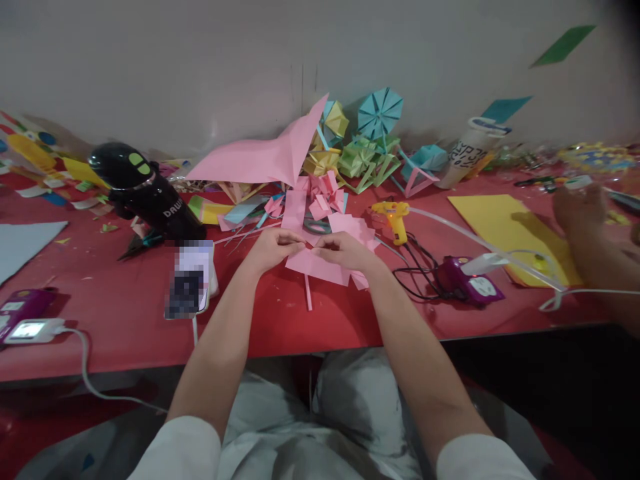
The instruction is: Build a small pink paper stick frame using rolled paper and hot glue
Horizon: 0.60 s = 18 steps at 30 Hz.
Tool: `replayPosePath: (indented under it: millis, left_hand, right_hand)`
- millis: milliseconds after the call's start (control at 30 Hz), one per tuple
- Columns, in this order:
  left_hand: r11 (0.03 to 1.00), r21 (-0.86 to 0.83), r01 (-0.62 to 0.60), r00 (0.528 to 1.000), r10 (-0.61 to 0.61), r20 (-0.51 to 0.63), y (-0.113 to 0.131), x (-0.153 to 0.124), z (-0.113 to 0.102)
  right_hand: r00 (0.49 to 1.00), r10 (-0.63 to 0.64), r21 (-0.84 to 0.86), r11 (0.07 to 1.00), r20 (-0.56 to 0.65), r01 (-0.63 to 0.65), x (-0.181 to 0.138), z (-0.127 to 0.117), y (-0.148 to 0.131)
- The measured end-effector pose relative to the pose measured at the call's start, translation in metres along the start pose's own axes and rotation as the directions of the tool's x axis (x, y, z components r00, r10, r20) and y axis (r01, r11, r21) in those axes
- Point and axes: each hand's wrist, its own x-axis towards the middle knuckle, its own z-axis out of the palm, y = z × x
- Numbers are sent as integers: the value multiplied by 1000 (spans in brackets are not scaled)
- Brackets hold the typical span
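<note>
Both my hands meet over a pink paper sheet (320, 265) lying on the red table (125, 313). My left hand (273, 248) has its fingers curled and pinches the sheet's upper edge. Beside it, my right hand (345, 251) is closed on the same edge, fingertips almost touching the left ones. More pink folded pieces (325, 193) and pink strips lie just beyond the sheet. A thin pink strip (308, 293) hangs below it.
A black bottle (145, 193) lies at the left, with a phone (190, 280) near my left forearm. A yellow glue gun (395, 217), purple power strip (467, 280), yellow sheet (510, 230) and another person's hand (583, 213) are at the right. Paper flowers (370, 143) line the wall.
</note>
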Motion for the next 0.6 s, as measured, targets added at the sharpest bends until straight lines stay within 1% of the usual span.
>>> replayPosePath:
  millis: [167,267,333,467,600]
  left_hand:
    - [999,31,20,1000,-19,-24,1,-1,-7]
    - [999,35,7,999,-5,-54,2,-1,-9]
    - [999,44,-20,999,22,-33,4,-1,-8]
    - [996,57,-63,997,60,52,4,-1,-4]
    - [998,44,-41,999,40,24,2,-1,-6]
  right_hand:
    - [999,37,-11,999,-35,-37,0,-1,5]
    - [998,34,-5,999,-44,-34,0,-2,6]
    - [999,27,-5,1000,-45,-28,0,-3,5]
    - [997,27,-10,1000,-72,-28,0,-1,4]
    - [991,45,-6,999,-130,-46,0,-2,6]
